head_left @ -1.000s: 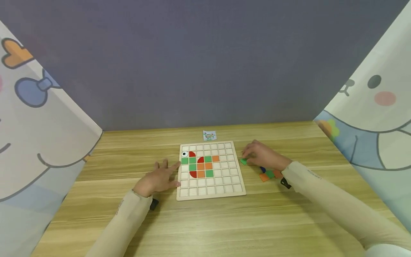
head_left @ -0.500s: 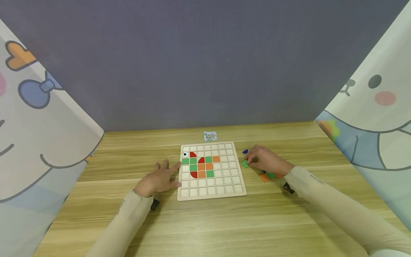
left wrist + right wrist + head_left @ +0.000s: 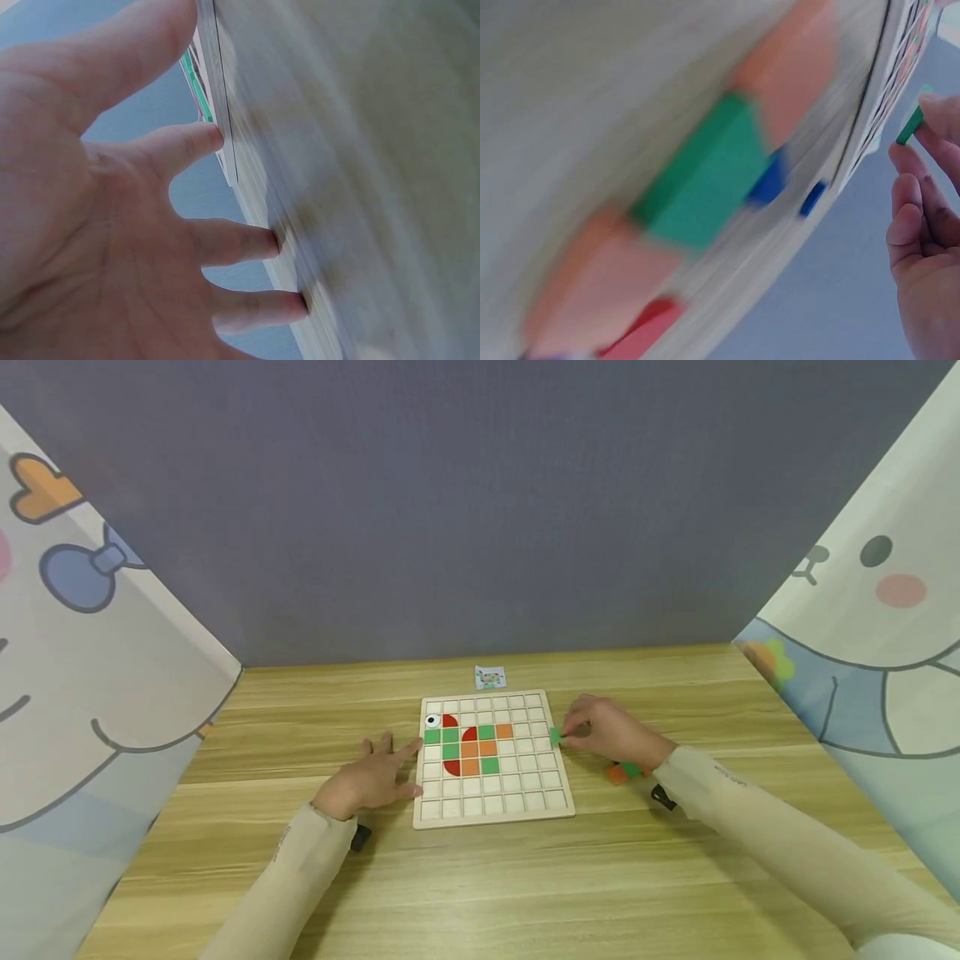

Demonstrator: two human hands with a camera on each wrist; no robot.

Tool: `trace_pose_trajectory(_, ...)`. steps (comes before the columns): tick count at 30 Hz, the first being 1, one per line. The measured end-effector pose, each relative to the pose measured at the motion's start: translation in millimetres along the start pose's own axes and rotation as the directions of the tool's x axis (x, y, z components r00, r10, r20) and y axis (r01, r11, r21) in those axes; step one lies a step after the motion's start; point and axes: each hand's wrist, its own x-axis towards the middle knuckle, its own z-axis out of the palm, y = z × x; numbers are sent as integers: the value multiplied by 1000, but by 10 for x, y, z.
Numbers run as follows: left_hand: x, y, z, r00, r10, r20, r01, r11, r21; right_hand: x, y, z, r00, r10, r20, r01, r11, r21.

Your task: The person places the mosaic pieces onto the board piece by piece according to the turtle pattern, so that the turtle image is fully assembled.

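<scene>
A square wooden grid board [image 3: 525,785] lies on the table with green, orange and red tiles and a white eye piece [image 3: 432,721] set in its left and middle cells. My left hand [image 3: 367,781] is spread at the board's left edge, thumb and index finger against it; in the left wrist view, the other fingertips [image 3: 266,241] meet the tabletop. Between thumb and fingers, my right hand [image 3: 611,731] pinches a green square tile [image 3: 556,737] over the board's right edge. The right wrist view shows that green tile [image 3: 911,124] raised and tilted.
Loose tiles lie right of the board, partly under the right forearm: an orange tile [image 3: 618,774], a green tile [image 3: 705,180], a red piece [image 3: 645,330] and a blue piece [image 3: 812,198]. A small picture card [image 3: 491,677] lies behind the board. A grey panel [image 3: 480,510] stands behind the table.
My right hand has lifted the green tile from the table and carried it left to the board's right edge. The left hand keeps its place.
</scene>
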Motion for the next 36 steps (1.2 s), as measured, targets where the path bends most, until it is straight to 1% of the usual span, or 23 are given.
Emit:
trace_pose_trajectory(4,7,-8,7,1000,6,-5,-6,1000,3,180,-144,112,996,-88,23,88,996,2)
trace_pose_trajectory(5,10,-7,9,1000,8,-6,-8,1000,2,227,-182,140,995,-97,37,97,995,-6)
trace_pose_trajectory(8,17,-4,17,1000,16,-8,-16,1000,5,356,-300,216,993,-82,88,83,997,-5)
trace_pose_trajectory(11,17,11,16,1000,14,-8,-14,1000,3,446,-401,264,991,-33,133,36,999,-17)
trace_pose_trajectory(13,18,19,15,1000,11,-11,-11,1000,10,488,-444,291,989,-13,146,17,1000,-24)
trace_pose_trajectory(15,18,27,8,1000,7,-13,-7,1000,14,521,-470,311,989,-10,146,16,999,-45)
trace_pose_trajectory(20,15,30,-11,1000,8,-15,-8,1000,21,552,-482,350,990,-10,140,19,998,-61)
trace_pose_trajectory(26,16,14,-10,1000,12,-16,-11,1000,22,570,-492,398,986,-37,162,43,999,-32)
trace_pose_trajectory(30,20,4,1,1000,7,-12,-7,1000,20,566,-496,362,984,-29,177,32,999,-13)
trace_pose_trajectory(33,13,7,4,1000,-1,-7,1,1000,17,525,-431,291,988,-45,145,45,999,3)
trace_pose_trajectory(36,2,8,-5,1000,-3,-7,4,1000,11,456,-317,183,995,-26,92,26,1000,3)
